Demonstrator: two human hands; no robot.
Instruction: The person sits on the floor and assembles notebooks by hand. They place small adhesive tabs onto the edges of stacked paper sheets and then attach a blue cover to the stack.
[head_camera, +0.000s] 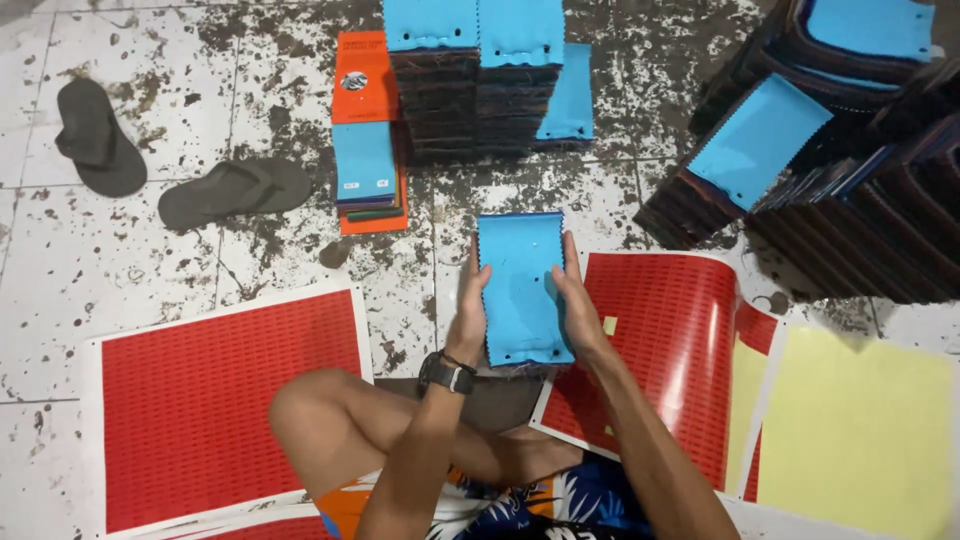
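Observation:
I hold a stack of fabric swatches (520, 285) topped by a bright blue piece, squeezed between both palms above my knee. My left hand (468, 318) presses its left side; a black watch sits on that wrist. My right hand (580, 305) presses the right side, fingers pointing away from me. The stack's dark lower layers show at its near edge.
Taller blue-topped swatch stacks (475, 80) stand ahead; more lean at the right (800, 150). An orange booklet with a blue swatch (366, 140) lies left of them. Red sticker sheets (230, 400) (670, 340) and a yellow sheet (860, 430) flank me. Two dark sandals (160, 165) rest far left.

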